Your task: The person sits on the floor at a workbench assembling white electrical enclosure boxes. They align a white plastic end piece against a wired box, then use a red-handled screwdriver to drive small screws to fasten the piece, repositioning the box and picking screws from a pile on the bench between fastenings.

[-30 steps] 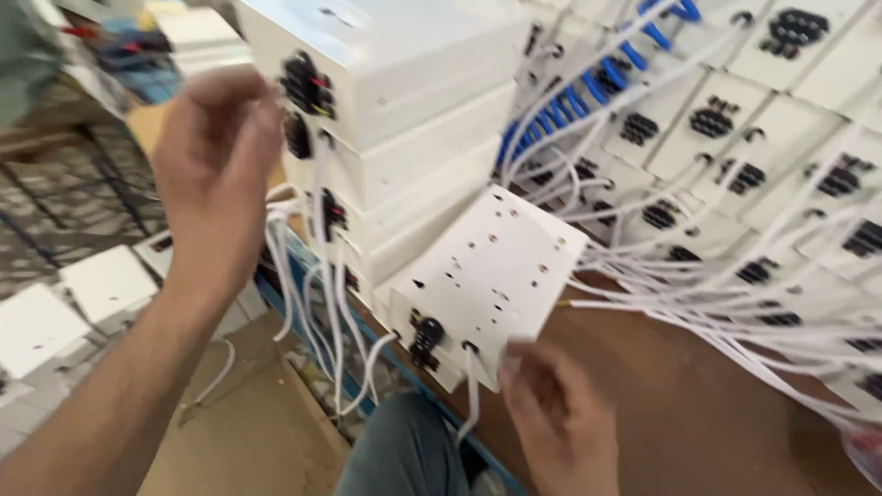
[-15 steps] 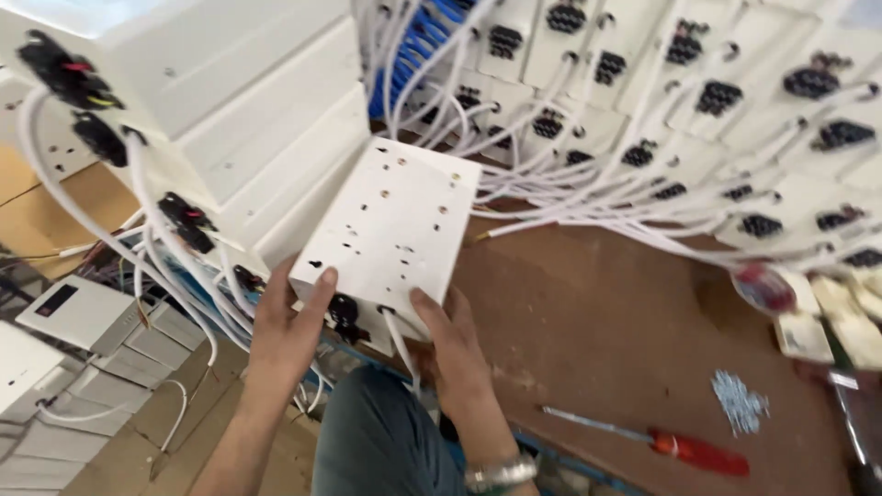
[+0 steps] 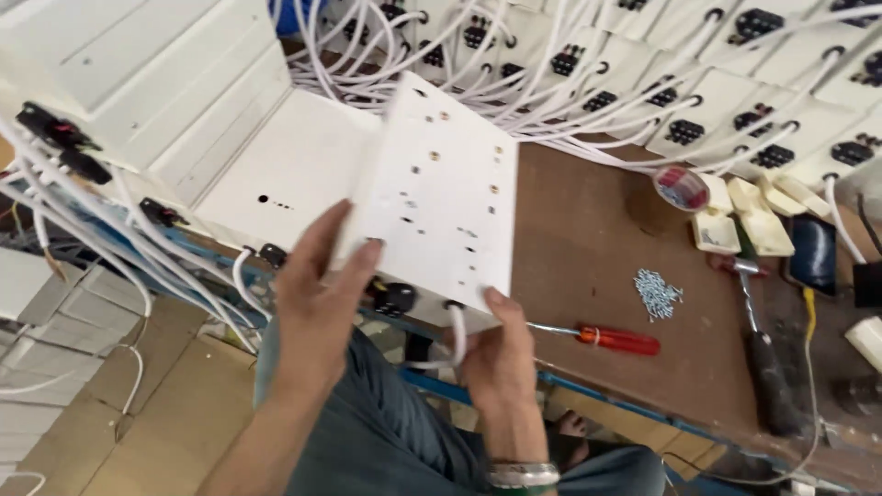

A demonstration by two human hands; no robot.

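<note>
Brown desk (image 3: 588, 230) fills the right half of the view, its near edge running down toward the lower right; pale floor tiles show beyond it at far left. Landmark for all places below: the white box (image 3: 441, 197) held up at centre.

Left of the white box: a stack of white boxes (image 3: 138, 83) with black connectors and white cables (image 3: 110, 248) trailing off their ends toward the floor.

At the white box: flat, rectangular, drilled face toward the camera, tilted, long axis running from the person's lap up and away toward the rear of the desk. The near short end carries a black connector (image 3: 395, 296) and a short white lead (image 3: 457, 331).

Left hand (image 3: 317, 294): fingers spread, flat against the box's lower left edge, holding it from that side. Right hand (image 3: 496, 354): curled under the near right corner, thumb on the face, beside the white lead. Both hands sit at the near end; the box extends away from them. A metal bracelet (image 3: 522, 475) sits on the right wrist.

Right of the white box: a red-handled screwdriver (image 3: 606, 338) just past the right hand, a pile of small screws (image 3: 657, 292), then a hammer (image 3: 758, 349). Behind: rows of white units (image 3: 735, 101) with cables.
</note>
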